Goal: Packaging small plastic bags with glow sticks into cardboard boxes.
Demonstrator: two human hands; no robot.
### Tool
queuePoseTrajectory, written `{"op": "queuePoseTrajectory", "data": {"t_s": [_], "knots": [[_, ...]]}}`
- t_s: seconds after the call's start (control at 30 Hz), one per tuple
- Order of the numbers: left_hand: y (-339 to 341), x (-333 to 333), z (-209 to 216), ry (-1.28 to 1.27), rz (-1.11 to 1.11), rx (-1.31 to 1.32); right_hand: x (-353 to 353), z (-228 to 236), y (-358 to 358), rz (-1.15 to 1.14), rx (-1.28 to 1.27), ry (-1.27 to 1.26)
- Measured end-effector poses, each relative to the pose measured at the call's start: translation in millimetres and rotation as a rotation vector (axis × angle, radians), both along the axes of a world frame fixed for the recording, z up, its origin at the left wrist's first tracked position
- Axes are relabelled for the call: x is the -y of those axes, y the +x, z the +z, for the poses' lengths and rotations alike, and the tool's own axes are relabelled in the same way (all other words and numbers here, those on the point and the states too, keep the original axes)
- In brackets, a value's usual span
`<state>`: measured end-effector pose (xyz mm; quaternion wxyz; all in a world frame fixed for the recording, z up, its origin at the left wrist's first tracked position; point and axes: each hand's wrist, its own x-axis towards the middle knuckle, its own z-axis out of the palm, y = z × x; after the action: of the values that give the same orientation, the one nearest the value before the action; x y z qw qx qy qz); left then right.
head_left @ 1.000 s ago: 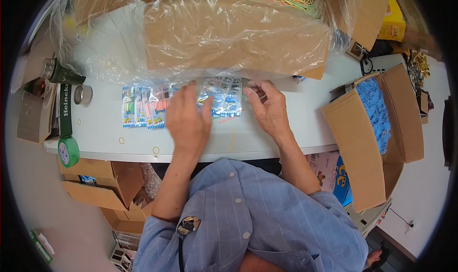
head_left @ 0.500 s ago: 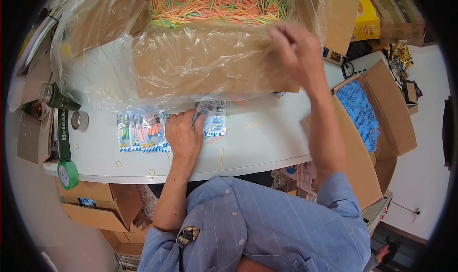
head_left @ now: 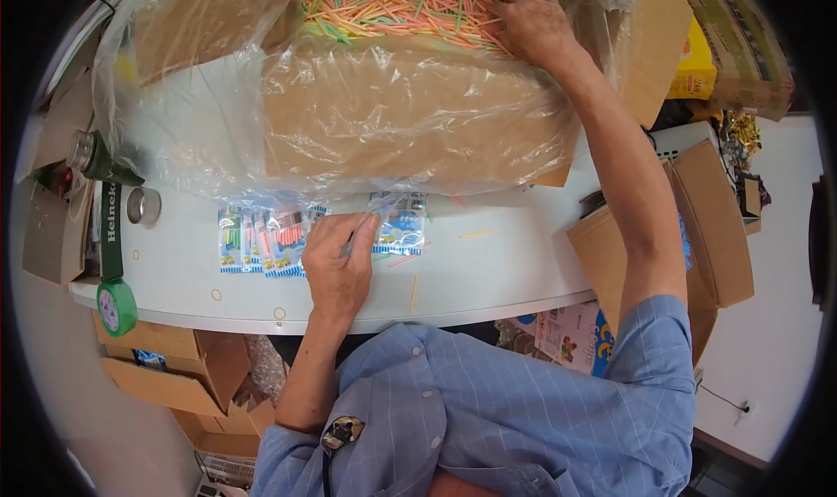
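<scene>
My right hand reaches into the far carton at its right side. Its fingers are slightly apart and touch a heap of thin pink, yellow and green sticks; the fingertips are partly hidden. Near the table's front, my left hand is closed, thumb against fingers, at the left edge of a small clear-and-blue printed plastic packet. Just left of that hand, several similar packets overlap in a row, some with coloured sticks showing inside.
A clear plastic liner drapes over the carton's front onto the white table. Loose sticks and rubber bands lie on it. At left are green tape and a metal lid. An open carton stands at right.
My right hand has moved from above the carton's front flap, up and inward, onto the sticks. My left hand stays by the packet, lowered slightly. The whole view has shifted a little.
</scene>
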<state>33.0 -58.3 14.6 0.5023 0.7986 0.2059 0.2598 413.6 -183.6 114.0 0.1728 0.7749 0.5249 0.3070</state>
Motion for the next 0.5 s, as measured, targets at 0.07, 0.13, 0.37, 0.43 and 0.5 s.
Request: {"op": "queuePoseTrajectory", "data": {"t_s": [0.07,0.13,0.37,0.43,0.5], "knots": [[1.5,0.1,-0.1,-0.039,0.002,-0.004,-15.4,3.0,-0.5,-0.211,-0.105,-0.131],[3.8,1.0,0.4,-0.060,-0.005,-0.003,-22.0,6.0,-2.0,-0.421,-0.212,-0.262],[5.1,-1.2,-1.8,-0.119,-0.021,0.015,-20.1,9.1,-15.7,-0.188,-0.220,-0.097],[7.2,1.2,1.4,-0.142,-0.036,0.007,-12.2,-4.5,-3.8,-0.189,-0.241,-0.050],[6.4,1.2,3.8,-0.161,-0.042,-0.002,-11.6,-15.8,6.4,-0.055,-0.102,0.011]]}}
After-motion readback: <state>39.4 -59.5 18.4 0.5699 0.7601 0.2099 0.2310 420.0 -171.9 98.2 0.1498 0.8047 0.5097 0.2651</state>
